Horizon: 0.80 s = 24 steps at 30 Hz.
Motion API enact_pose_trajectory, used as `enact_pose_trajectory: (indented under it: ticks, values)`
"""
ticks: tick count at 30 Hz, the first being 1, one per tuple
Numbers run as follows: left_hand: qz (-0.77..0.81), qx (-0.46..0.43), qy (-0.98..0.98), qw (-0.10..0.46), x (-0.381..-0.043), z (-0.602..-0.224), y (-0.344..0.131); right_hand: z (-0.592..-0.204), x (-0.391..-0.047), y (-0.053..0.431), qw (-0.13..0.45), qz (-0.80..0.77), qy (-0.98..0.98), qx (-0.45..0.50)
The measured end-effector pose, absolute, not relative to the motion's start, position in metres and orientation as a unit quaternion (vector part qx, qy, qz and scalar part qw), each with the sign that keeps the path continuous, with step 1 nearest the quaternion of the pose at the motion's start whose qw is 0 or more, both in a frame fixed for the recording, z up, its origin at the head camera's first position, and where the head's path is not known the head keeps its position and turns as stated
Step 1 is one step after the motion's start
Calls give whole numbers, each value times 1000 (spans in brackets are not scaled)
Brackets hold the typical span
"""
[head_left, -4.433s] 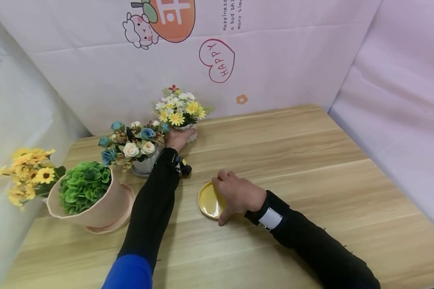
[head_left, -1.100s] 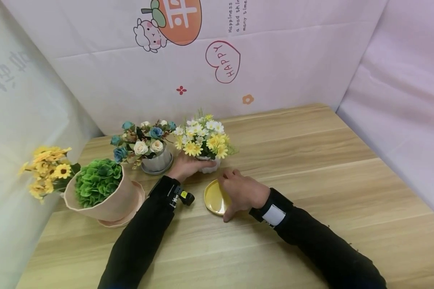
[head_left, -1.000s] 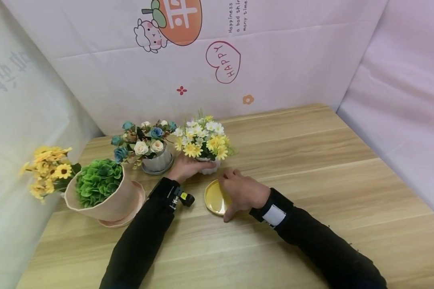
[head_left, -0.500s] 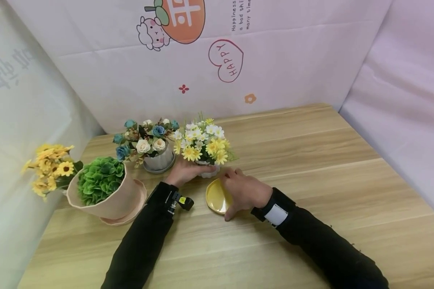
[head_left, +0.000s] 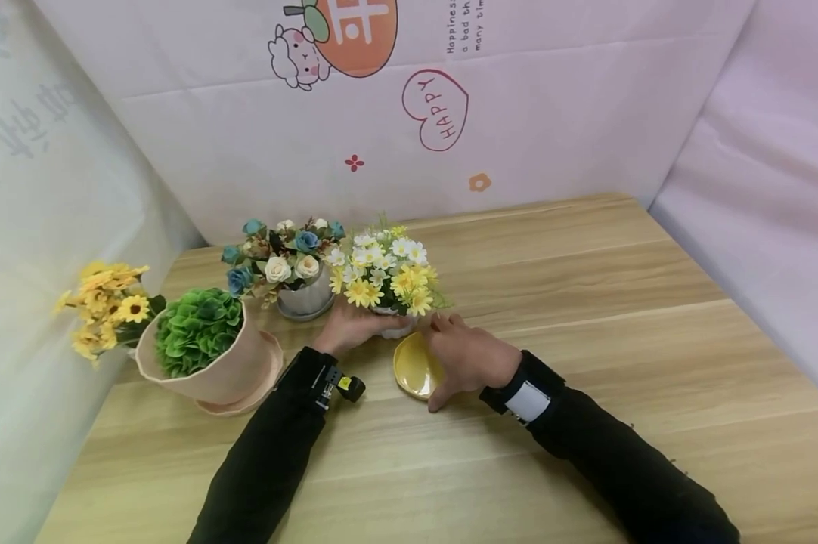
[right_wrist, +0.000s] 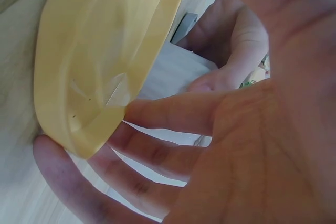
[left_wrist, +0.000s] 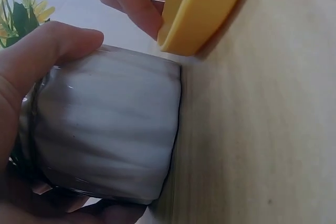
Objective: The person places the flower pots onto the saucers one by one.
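Observation:
My left hand grips a small white fluted pot in the middle of the table, its thumb along the near side. White and yellow daisies fill the pot and partly cover it in the head view. Just in front and to the right lies a round yellow saucer with a raised rim. My right hand holds that saucer by its right side, thumb at the near edge and fingers at the far rim. In the left wrist view the saucer's wall is close beside the pot's base.
On the wooden table, a grey-white pot of blue and cream roses stands behind my left hand. Farther left are a large pink pot with a green plant, on a matching saucer, and yellow sunflowers. White printed cloth hangs behind.
My left hand has brought the daisy pot from the back of the table forward and right, up beside the yellow saucer. My right hand has kept its hold on the saucer.

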State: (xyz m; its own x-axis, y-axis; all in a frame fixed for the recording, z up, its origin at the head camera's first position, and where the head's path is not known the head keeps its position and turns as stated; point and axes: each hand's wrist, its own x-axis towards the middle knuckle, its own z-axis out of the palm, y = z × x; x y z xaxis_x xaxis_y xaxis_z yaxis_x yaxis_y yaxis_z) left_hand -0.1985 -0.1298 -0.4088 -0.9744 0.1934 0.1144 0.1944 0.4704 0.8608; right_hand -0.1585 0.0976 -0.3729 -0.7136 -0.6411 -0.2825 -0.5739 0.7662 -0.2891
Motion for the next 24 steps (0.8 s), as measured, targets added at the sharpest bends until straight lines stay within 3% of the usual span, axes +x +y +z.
enact_pose_trajectory:
  ticks: [16,24]
  values:
    - [-508,-144,-848,41,-196,-400,-134,-375,-162,101,182,-76,921,-337]
    - [-552,-196,-810,26,-191,-388,-130,-362,-178,115,239,-151,902,-327]
